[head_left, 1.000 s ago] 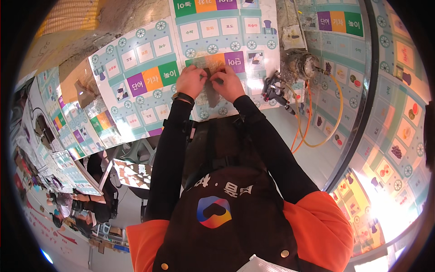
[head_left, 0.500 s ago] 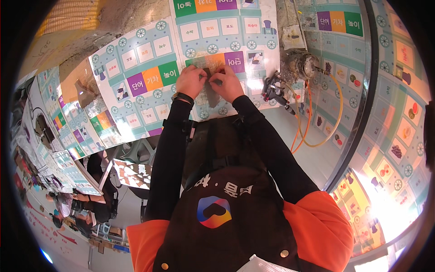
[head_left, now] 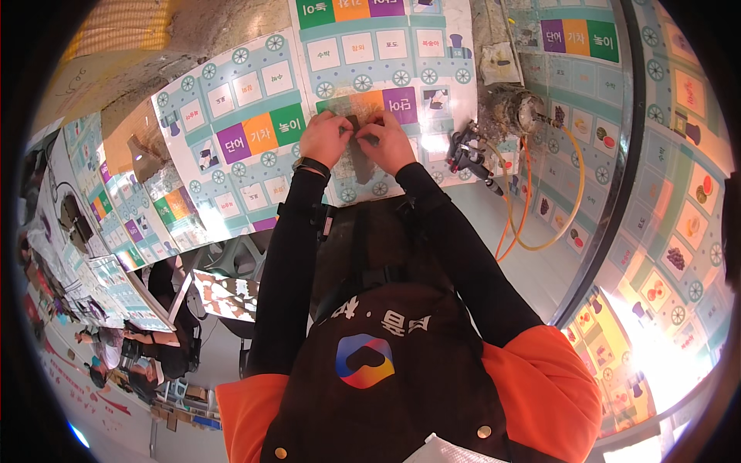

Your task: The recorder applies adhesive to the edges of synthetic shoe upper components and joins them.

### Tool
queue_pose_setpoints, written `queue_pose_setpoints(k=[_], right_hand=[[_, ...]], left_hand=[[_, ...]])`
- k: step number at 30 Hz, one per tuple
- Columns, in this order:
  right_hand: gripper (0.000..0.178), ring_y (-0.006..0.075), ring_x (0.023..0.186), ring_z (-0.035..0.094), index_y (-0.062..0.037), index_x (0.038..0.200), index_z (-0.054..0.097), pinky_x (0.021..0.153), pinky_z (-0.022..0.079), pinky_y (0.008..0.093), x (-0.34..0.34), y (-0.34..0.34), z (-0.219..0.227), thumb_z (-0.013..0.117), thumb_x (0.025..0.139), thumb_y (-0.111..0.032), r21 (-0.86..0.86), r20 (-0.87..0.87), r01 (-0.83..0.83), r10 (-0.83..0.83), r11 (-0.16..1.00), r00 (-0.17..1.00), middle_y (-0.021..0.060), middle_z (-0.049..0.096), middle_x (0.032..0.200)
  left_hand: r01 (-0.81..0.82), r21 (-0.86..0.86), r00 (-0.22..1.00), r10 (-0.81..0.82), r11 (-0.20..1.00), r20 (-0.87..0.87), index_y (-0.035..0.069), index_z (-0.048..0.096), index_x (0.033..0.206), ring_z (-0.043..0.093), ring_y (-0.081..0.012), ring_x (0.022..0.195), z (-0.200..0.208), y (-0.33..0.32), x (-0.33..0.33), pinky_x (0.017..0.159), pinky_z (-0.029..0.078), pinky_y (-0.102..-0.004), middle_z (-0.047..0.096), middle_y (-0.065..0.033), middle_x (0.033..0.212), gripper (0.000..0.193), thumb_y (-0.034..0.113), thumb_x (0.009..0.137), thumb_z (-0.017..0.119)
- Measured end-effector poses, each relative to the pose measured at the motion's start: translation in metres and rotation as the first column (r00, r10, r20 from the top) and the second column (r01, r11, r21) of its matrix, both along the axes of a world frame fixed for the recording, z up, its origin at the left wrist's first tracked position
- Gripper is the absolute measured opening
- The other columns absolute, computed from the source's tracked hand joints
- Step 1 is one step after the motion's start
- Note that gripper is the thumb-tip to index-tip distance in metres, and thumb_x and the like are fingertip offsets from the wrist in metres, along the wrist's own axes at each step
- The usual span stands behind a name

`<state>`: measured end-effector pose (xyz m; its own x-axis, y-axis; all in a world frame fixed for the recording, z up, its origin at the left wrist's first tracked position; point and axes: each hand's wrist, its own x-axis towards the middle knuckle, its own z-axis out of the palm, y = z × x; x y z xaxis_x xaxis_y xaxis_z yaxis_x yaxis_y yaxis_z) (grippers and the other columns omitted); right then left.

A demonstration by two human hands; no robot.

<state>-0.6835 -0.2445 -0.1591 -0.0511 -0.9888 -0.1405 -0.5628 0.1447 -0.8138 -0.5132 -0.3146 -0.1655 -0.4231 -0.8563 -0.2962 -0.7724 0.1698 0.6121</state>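
A dark brown flat strip (head_left: 363,167), perhaps leather or fabric, lies lengthwise on the printed sheet (head_left: 340,54) covering the worktable. My left hand (head_left: 327,139) pinches it near its far end, fingers closed. My right hand (head_left: 387,143) is closed in a pinch on its other side, thumb and fingertips at the strip's edge. Both hands sit close together, with the strip's near part hanging down between them. Its fine details are too small to make out. Around it the sheet is stained brown and worn.
To the right stand a crusted metal pot (head_left: 519,110) and a black spray-gun-like tool (head_left: 465,152), with yellow and orange hoses (head_left: 527,197) curving off. Another brown piece (head_left: 143,158) lies at left. People (head_left: 150,370) are at the far left.
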Motion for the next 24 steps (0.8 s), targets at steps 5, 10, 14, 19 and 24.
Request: queue_pose_setpoints(k=[5,10,14,19,24], right_hand=[[0.013,0.0291,0.099,0.061,-0.0106,0.087,0.073,0.086,0.052,0.0393,-0.001,0.001,-0.002,0.078,0.075,-0.009,-0.004,0.001,-0.002,0.002,1.000,1.000,0.0102,0.055,0.106],[0.013,0.0304,0.100,0.061,-0.0098,0.089,0.073,0.085,0.053,0.0403,0.000,0.000,0.001,0.077,0.077,-0.009,0.018,0.027,0.012,-0.012,1.000,1.000,0.0108,0.056,0.107],[0.011,0.0314,0.101,0.062,-0.0092,0.090,0.072,0.085,0.053,0.0408,0.001,-0.002,0.001,0.075,0.080,-0.009,0.038,0.045,0.035,-0.036,0.999,0.998,0.0115,0.057,0.108],[0.012,0.0319,0.095,0.064,-0.0075,0.096,0.071,0.080,0.054,0.0383,-0.006,-0.002,-0.006,0.070,0.084,-0.006,0.045,0.142,0.103,-0.108,0.994,0.984,0.0131,0.059,0.110],[0.019,0.0309,0.094,0.065,-0.0083,0.103,0.070,0.079,0.054,0.0372,-0.021,-0.003,0.030,0.067,0.085,-0.004,0.050,0.192,0.154,-0.161,0.987,0.968,0.0138,0.059,0.111]], left_hand=[[0.003,0.009,1.000,-0.003,1.000,0.005,0.019,0.074,0.084,0.063,-0.0299,0.095,0.000,0.000,0.000,0.078,0.054,-0.0429,0.062,-0.0043,0.088,0.007,0.022,0.078,0.077],[-0.001,-0.009,1.000,0.001,1.000,-0.008,0.018,0.074,0.086,0.063,-0.0284,0.091,0.001,0.001,0.001,0.076,0.053,-0.0421,0.061,-0.0042,0.084,0.008,0.021,0.079,0.076],[-0.015,0.037,0.999,0.017,0.999,-0.052,0.016,0.073,0.085,0.063,-0.0305,0.094,0.005,-0.001,0.004,0.078,0.053,-0.0432,0.062,-0.0056,0.087,0.006,0.019,0.080,0.075],[-0.124,-0.014,0.977,0.120,0.992,-0.177,0.010,0.072,0.091,0.062,-0.0308,0.090,0.025,-0.001,0.010,0.078,0.051,-0.0434,0.061,-0.0090,0.086,0.009,0.013,0.083,0.071],[0.036,-0.226,0.993,-0.060,0.974,-0.101,0.004,0.069,0.102,0.060,-0.0337,0.100,0.040,0.047,0.015,0.085,0.050,-0.0437,0.062,-0.0133,0.099,0.018,0.004,0.084,0.065]])
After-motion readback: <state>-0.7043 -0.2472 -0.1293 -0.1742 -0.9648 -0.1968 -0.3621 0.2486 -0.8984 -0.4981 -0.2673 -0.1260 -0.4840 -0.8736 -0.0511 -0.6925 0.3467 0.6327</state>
